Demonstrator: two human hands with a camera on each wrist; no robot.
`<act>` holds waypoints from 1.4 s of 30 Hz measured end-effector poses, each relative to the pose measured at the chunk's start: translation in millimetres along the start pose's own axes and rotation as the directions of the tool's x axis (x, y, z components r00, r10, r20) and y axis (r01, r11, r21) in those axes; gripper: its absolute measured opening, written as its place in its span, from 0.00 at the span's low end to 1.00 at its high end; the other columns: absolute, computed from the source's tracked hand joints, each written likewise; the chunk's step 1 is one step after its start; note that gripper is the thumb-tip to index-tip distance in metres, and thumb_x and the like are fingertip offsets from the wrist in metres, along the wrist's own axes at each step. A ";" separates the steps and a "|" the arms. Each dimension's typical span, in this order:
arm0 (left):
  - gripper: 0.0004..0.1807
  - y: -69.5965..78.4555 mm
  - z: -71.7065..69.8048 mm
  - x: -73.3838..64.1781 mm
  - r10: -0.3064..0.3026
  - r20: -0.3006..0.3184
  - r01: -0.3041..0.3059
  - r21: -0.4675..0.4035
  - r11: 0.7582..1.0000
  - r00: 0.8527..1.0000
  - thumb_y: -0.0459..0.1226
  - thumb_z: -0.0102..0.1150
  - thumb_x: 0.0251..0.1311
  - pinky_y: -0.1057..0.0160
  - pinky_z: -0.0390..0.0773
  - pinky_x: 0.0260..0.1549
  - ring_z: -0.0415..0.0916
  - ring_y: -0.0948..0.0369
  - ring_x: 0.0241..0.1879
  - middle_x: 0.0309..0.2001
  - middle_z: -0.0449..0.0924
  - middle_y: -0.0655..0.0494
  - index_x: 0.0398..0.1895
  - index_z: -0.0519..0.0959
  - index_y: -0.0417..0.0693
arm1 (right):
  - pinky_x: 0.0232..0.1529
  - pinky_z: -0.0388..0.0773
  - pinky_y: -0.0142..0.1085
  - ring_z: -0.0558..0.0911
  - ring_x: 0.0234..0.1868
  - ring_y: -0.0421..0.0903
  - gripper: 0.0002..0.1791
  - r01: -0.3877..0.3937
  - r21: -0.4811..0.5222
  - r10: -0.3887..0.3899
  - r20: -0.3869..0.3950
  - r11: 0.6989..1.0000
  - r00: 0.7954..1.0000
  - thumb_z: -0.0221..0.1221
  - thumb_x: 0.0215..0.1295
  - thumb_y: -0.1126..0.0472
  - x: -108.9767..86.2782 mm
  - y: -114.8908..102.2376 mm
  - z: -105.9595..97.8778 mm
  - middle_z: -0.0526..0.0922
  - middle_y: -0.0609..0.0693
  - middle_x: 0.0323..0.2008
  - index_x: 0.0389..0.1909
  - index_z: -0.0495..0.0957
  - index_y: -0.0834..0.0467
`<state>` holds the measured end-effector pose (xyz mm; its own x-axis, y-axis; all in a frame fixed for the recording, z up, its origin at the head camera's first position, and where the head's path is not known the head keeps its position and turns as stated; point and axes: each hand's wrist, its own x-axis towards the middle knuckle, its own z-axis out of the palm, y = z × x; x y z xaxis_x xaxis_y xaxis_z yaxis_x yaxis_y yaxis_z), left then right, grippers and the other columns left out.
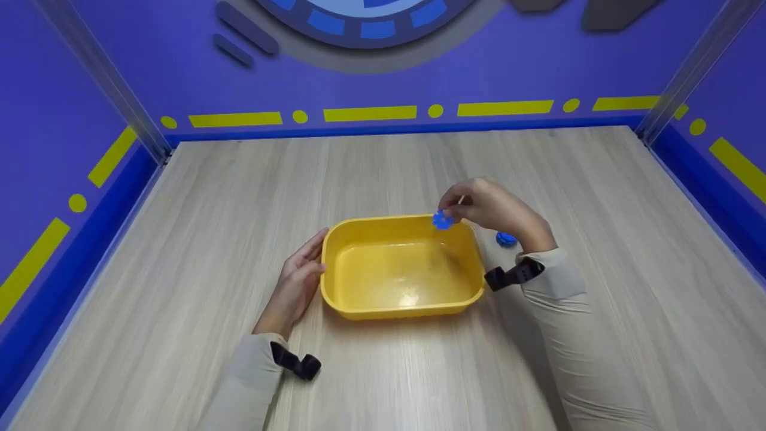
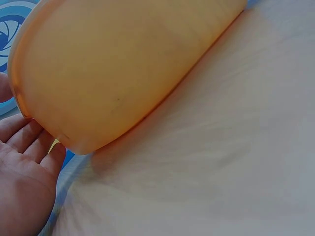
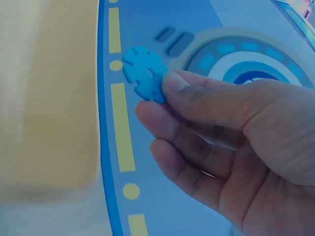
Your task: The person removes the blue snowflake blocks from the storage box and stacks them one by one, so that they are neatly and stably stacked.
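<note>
A yellow plastic basin (image 1: 401,310) stands on the table, its inside bare. My left hand (image 1: 299,284) rests against the basin's left side, fingers extended along the outer wall and thumb at the rim. In the left wrist view, the fingertips of the left hand (image 2: 27,169) touch the wall. Above the basin's far right corner, my right hand (image 1: 488,206) pinches a blue snowflake disc (image 1: 442,219) between thumb and index finger. Notches and a centre hole show on this disc (image 3: 143,73) in the right wrist view. Another blue piece (image 1: 505,239) lies right of the basin, near the right wrist.
The light wood-grain table (image 1: 383,371) extends around the basin. Blue-purple panels (image 1: 383,84) with yellow marks border its back and sides. A black wrist strap with a camera (image 1: 516,273) sits on the right sleeve, and another strap (image 1: 296,361) on the left.
</note>
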<state>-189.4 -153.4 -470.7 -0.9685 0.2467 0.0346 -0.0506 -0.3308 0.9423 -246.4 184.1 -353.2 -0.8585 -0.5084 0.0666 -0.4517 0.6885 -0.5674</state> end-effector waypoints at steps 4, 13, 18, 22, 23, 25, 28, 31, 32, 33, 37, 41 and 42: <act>0.38 -0.7 0.1 0.4 0.000 -0.005 0.000 -0.012 1.000 1.000 0.22 0.41 0.57 0.63 0.61 0.68 0.47 0.52 0.75 0.76 0.47 0.44 0.74 0.49 0.35 | 0.40 0.84 0.39 0.83 0.33 0.50 0.07 -0.077 0.024 0.078 -0.038 0.997 0.996 0.59 0.64 0.66 -8.0 8.6 -2.5 0.86 0.53 0.35 0.39 0.85 0.59; 0.37 -1.6 0.4 0.4 0.003 0.005 -0.002 -0.015 1.000 1.000 0.22 0.41 0.57 0.68 0.65 0.65 0.47 0.52 0.74 0.76 0.47 0.43 0.74 0.50 0.35 | 0.41 0.85 0.42 0.84 0.34 0.50 0.08 -0.125 0.051 0.131 -0.132 0.991 0.983 0.59 0.64 0.66 -28.9 32.8 -7.6 0.85 0.55 0.37 0.40 0.85 0.60; 0.37 -1.5 1.0 0.6 0.005 0.005 -0.005 -0.023 1.000 1.000 0.22 0.41 0.58 0.63 0.60 0.68 0.47 0.52 0.75 0.76 0.46 0.43 0.74 0.49 0.34 | 0.43 0.84 0.44 0.84 0.35 0.50 0.08 -0.159 0.076 0.170 -0.162 0.984 0.972 0.59 0.64 0.65 -39.2 44.9 -10.2 0.85 0.57 0.37 0.40 0.84 0.61; 0.38 -1.2 0.9 0.8 0.001 0.003 -0.001 -0.020 1.000 1.000 0.22 0.41 0.58 0.64 0.61 0.68 0.47 0.52 0.75 0.76 0.46 0.43 0.74 0.49 0.35 | 0.44 0.84 0.45 0.83 0.37 0.52 0.08 -0.205 0.078 0.215 -0.166 0.976 0.962 0.59 0.65 0.64 -45.7 52.8 -10.8 0.85 0.57 0.39 0.41 0.84 0.61; 0.38 -1.4 0.7 1.0 0.002 0.002 -0.002 -0.021 1.000 1.000 0.22 0.41 0.57 0.65 0.62 0.68 0.47 0.52 0.75 0.76 0.46 0.43 0.74 0.49 0.35 | 0.43 0.84 0.44 0.83 0.37 0.52 0.08 -0.218 0.080 0.229 -0.163 0.973 0.960 0.59 0.65 0.64 -47.0 54.7 -10.7 0.85 0.57 0.39 0.41 0.84 0.61; 0.38 -1.2 0.5 1.0 0.003 -0.002 -0.003 -0.025 1.000 1.000 0.22 0.41 0.57 0.68 0.65 0.65 0.47 0.52 0.75 0.76 0.47 0.43 0.74 0.49 0.35 | 0.42 0.84 0.42 0.83 0.37 0.53 0.09 -0.242 0.086 0.253 -0.157 0.966 0.955 0.58 0.65 0.63 -49.4 58.8 -10.6 0.85 0.57 0.39 0.41 0.84 0.61; 0.38 -0.9 0.3 0.8 0.010 -0.006 -0.010 -0.031 0.999 1.000 0.22 0.41 0.57 0.71 0.68 0.63 0.47 0.51 0.75 0.76 0.47 0.43 0.74 0.49 0.34 | 0.40 0.82 0.37 0.83 0.37 0.52 0.09 -0.268 0.096 0.280 -0.154 0.959 0.947 0.58 0.66 0.62 -52.4 65.5 -10.6 0.85 0.57 0.40 0.42 0.83 0.61; 0.38 -0.6 0.1 1.0 0.014 -0.002 -0.014 -0.033 0.999 1.000 0.21 0.41 0.57 0.70 0.66 0.64 0.47 0.52 0.75 0.76 0.46 0.43 0.74 0.49 0.34 | 0.40 0.81 0.36 0.82 0.37 0.51 0.09 -0.277 0.087 0.288 -0.158 0.957 0.945 0.58 0.66 0.63 -54.9 72.5 -10.9 0.85 0.58 0.41 0.42 0.84 0.61; 0.38 -0.4 0.1 1.0 0.013 -0.002 -0.013 -0.033 0.999 1.000 0.21 0.41 0.57 0.69 0.65 0.65 0.46 0.52 0.75 0.76 0.46 0.43 0.74 0.49 0.34 | 0.40 0.81 0.36 0.82 0.37 0.50 0.09 -0.281 0.087 0.292 -0.158 0.956 0.943 0.58 0.66 0.63 -55.8 74.7 -11.0 0.85 0.58 0.42 0.42 0.84 0.61; 0.38 -0.3 0.1 0.8 0.013 -0.002 -0.014 -0.034 0.999 1.000 0.22 0.41 0.57 0.69 0.65 0.65 0.46 0.52 0.75 0.76 0.46 0.43 0.74 0.49 0.34 | 0.41 0.81 0.36 0.82 0.37 0.50 0.09 -0.286 0.087 0.297 -0.155 0.954 0.942 0.58 0.66 0.63 -56.5 76.6 -11.2 0.85 0.58 0.42 0.42 0.84 0.61; 0.38 -0.2 0.0 0.8 0.013 -0.002 -0.013 -0.029 0.999 1.000 0.22 0.41 0.57 0.67 0.63 0.67 0.46 0.52 0.75 0.76 0.46 0.43 0.74 0.49 0.34 | 0.39 0.80 0.34 0.83 0.37 0.51 0.10 -0.312 0.101 0.324 -0.150 0.945 0.934 0.57 0.66 0.65 -59.3 83.1 -12.1 0.84 0.60 0.41 0.43 0.83 0.63; 0.38 -0.4 -0.3 0.7 0.004 -0.007 -0.005 -0.014 1.000 1.000 0.22 0.41 0.57 0.66 0.63 0.67 0.47 0.52 0.75 0.76 0.47 0.44 0.74 0.50 0.35 | 0.38 0.80 0.34 0.83 0.37 0.52 0.10 -0.350 0.110 0.363 -0.146 0.930 0.920 0.56 0.66 0.65 -61.5 87.9 -12.2 0.84 0.61 0.41 0.44 0.83 0.64; 0.38 -0.5 -0.4 0.6 0.003 -0.007 -0.003 -0.010 1.000 1.000 0.22 0.41 0.57 0.65 0.62 0.67 0.47 0.52 0.75 0.76 0.47 0.44 0.74 0.49 0.35 | 0.38 0.81 0.34 0.83 0.37 0.52 0.11 -0.358 0.111 0.372 -0.142 0.927 0.917 0.57 0.66 0.65 -61.8 89.0 -11.8 0.84 0.61 0.41 0.44 0.83 0.64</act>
<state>-190.0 -153.5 -471.3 -0.9703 0.2395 0.0346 -0.0506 -0.3407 0.9388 -236.4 282.9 -398.1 -0.9900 -0.1368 -0.0331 -0.0840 0.7628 -0.6411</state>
